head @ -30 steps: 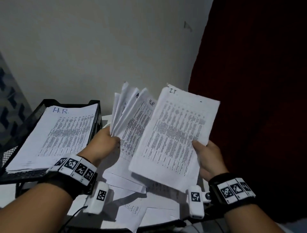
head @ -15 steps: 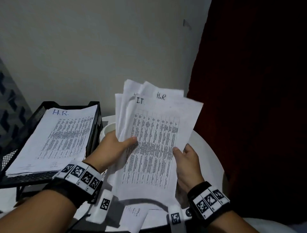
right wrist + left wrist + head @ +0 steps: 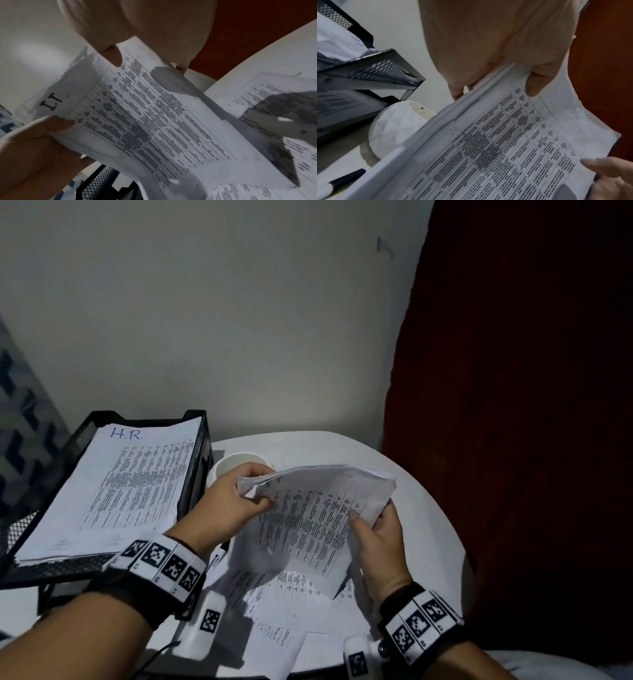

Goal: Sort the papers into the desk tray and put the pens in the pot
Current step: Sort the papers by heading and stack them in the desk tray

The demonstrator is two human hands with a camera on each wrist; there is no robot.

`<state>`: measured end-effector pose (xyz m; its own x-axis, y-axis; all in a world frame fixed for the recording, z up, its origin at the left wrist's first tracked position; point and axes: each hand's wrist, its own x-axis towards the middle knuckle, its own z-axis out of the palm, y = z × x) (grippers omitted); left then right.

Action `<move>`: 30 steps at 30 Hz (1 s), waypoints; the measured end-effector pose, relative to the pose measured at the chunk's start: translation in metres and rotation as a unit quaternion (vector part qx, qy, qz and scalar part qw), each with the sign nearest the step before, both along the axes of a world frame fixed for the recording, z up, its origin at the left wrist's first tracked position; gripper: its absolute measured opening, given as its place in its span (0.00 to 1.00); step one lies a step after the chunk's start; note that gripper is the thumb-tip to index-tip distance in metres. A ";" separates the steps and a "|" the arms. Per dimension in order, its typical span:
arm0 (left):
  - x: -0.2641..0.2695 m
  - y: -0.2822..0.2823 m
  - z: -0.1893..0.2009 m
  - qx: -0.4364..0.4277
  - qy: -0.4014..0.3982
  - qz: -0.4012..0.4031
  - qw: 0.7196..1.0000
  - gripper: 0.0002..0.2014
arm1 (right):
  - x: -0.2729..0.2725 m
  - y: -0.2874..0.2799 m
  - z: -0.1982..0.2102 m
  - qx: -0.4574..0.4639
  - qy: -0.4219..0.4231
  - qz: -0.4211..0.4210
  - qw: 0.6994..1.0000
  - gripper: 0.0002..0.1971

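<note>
Both hands grip the papers (image 3: 318, 518) low over the counter (image 3: 424, 529), left hand (image 3: 229, 505) and right hand (image 3: 380, 539) pinching opposite edges, apparently to square them for the tray (image 3: 197, 474) at left.

"H.R." is handwritten on the tray's top sheet (image 3: 113, 491); "I.T" on the held sheet (image 3: 137, 115).

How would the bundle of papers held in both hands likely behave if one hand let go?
The papers already sag between the left hand and right hand, so probably floppy. The loose sheets may fan out or slip apart.
</note>
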<state>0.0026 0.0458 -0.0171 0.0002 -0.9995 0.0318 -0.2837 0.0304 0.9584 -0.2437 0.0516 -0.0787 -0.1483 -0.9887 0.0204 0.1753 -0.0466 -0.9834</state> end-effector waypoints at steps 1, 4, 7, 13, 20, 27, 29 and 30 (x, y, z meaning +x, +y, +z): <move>-0.001 0.000 -0.003 0.002 -0.007 -0.002 1.000 0.15 | 0.001 -0.001 -0.005 0.009 0.004 0.000 1.000 0.22; -0.005 -0.001 -0.009 0.021 0.013 0.014 1.000 0.15 | 0.002 -0.006 -0.023 0.052 0.016 -0.002 0.999 0.22; -0.009 -0.002 -0.012 0.026 0.078 0.051 0.995 0.19 | 0.002 -0.007 -0.039 0.091 0.035 0.004 0.995 0.17; -0.014 -0.001 -0.013 0.086 0.102 0.046 0.990 0.17 | 0.002 -0.007 -0.039 0.104 0.028 -0.004 0.994 0.18; -0.021 -0.002 -0.023 0.126 0.084 0.032 0.988 0.25 | 0.007 -0.011 -0.048 0.154 0.059 -0.027 0.986 0.14; -0.027 -0.005 -0.019 0.076 -0.002 0.062 0.995 0.14 | 0.003 -0.021 -0.015 0.097 0.015 -0.008 0.995 0.20; -0.026 -0.006 -0.017 0.058 -0.036 0.070 0.995 0.07 | -0.004 -0.026 0.001 0.095 -0.017 -0.006 0.995 0.22; -0.027 -0.006 -0.016 0.049 -0.048 0.067 0.995 0.03 | -0.008 -0.028 0.007 0.099 -0.036 -0.005 0.994 0.22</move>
